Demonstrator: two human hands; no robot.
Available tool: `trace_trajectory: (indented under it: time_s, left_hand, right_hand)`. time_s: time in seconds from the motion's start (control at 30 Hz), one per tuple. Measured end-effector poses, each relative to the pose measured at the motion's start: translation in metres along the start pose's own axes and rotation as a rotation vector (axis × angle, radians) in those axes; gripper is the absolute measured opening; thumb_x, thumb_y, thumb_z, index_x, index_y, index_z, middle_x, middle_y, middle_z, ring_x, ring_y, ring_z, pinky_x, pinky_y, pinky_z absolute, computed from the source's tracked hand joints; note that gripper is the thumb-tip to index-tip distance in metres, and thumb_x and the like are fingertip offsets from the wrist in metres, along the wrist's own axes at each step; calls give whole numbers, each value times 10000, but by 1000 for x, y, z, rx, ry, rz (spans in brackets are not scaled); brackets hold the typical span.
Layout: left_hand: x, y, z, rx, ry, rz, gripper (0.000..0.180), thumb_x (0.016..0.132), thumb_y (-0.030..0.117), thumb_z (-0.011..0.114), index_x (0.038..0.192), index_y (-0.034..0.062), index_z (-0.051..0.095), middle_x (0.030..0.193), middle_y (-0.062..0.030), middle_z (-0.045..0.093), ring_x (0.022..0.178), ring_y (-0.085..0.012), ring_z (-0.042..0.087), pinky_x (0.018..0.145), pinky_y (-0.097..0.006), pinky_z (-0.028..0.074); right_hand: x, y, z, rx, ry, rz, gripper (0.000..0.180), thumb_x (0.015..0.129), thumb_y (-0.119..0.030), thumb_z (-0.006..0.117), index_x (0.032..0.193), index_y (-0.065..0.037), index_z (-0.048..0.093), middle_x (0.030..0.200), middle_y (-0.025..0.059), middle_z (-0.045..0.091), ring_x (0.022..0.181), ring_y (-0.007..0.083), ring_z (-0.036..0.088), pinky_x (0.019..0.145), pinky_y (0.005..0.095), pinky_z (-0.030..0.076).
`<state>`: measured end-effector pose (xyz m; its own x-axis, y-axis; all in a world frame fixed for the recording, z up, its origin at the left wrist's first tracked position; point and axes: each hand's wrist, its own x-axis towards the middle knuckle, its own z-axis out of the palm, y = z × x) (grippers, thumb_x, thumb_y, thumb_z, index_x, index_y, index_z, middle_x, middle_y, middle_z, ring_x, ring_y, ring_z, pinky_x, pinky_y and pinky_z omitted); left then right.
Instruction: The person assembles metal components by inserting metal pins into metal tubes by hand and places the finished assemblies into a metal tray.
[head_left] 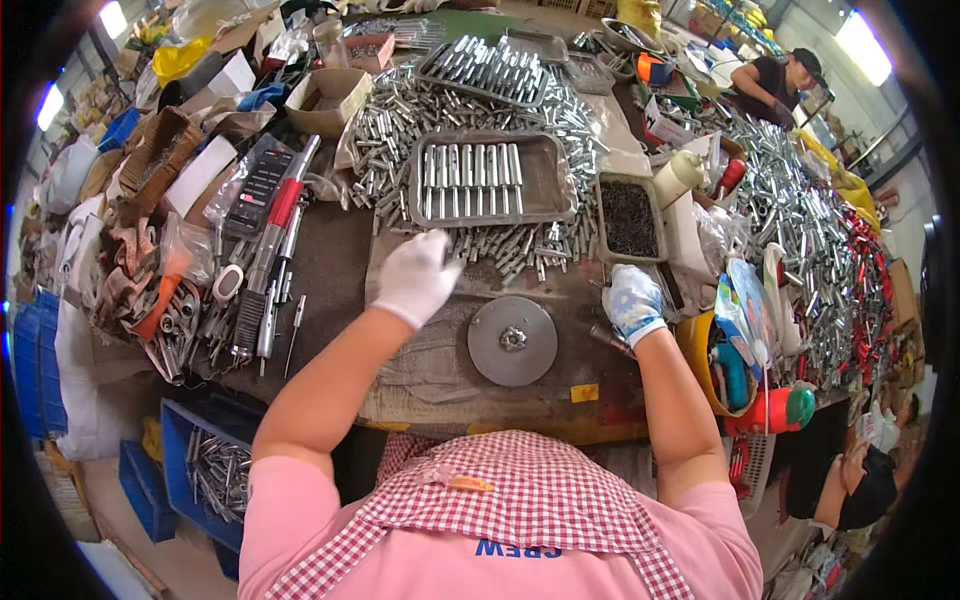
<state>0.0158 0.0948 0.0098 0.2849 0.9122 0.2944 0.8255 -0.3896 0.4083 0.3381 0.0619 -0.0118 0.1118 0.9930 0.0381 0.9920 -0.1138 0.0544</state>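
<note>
My left hand (415, 278), in a white glove, is just below the near left edge of a metal tray (548, 214). Its fingers are curled, and anything inside them is hidden. In the tray stands a row of several shiny metal sleeves with thinner pins (472, 178). My right hand (634, 303), in a white glove with a blue pattern, is closed beside a box of small dark parts (628, 220); what it holds is hidden. A dark metal tool (612, 341) pokes out below it. Between my hands lies a round grey disc (512, 341) with small metal pieces at its centre.
Loose metal sleeves (385, 130) are heaped behind the tray, with another filled tray (485, 72) beyond. Hand tools (265, 260) lie at left. A yellow tub (700, 360) and a red-green bottle (775, 409) stand at right. A co-worker (775, 85) is at far right.
</note>
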Motion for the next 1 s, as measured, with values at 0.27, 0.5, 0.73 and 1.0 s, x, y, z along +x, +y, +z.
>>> trace_trajectory:
  time_s: [0.27, 0.5, 0.73, 1.0]
  left_hand:
    - [32, 10, 33, 79, -251, -345, 217, 849, 73, 441, 1035, -28, 488, 869, -240, 647, 847, -367, 648, 740, -450, 515]
    - [31, 12, 30, 94, -263, -352, 270, 836, 41, 439, 1087, -54, 472, 891, -266, 640, 879, -380, 639, 782, -455, 505]
    - [-11, 6, 2, 64, -159, -190, 254, 786, 98, 515, 996, -11, 608, 961, -230, 607, 901, -357, 601, 826, -423, 478]
    - [-64, 25, -9, -898, -451, -475, 307, 822, 102, 582, 1117, 24, 551, 1035, -146, 639, 922, -286, 617, 859, -383, 466]
  right_hand:
    - [-24, 5, -21, 458, 450, -183, 91, 721, -98, 657, 800, -67, 624, 820, 128, 618, 778, 316, 606, 702, 404, 486]
    - [-22, 8, -10, 908, 500, 64, 97, 820, -46, 606, 904, -13, 640, 813, 76, 642, 756, 172, 608, 709, 278, 475]
    - [-60, -5, -34, 1549, 235, 118, 170, 879, 42, 501, 979, -22, 623, 868, -9, 580, 756, 44, 514, 679, 188, 439]
    - [-104, -43, -52, 1821, -176, 212, 189, 881, -17, 527, 1050, -31, 611, 710, -19, 588, 539, 3, 456, 497, 137, 367]
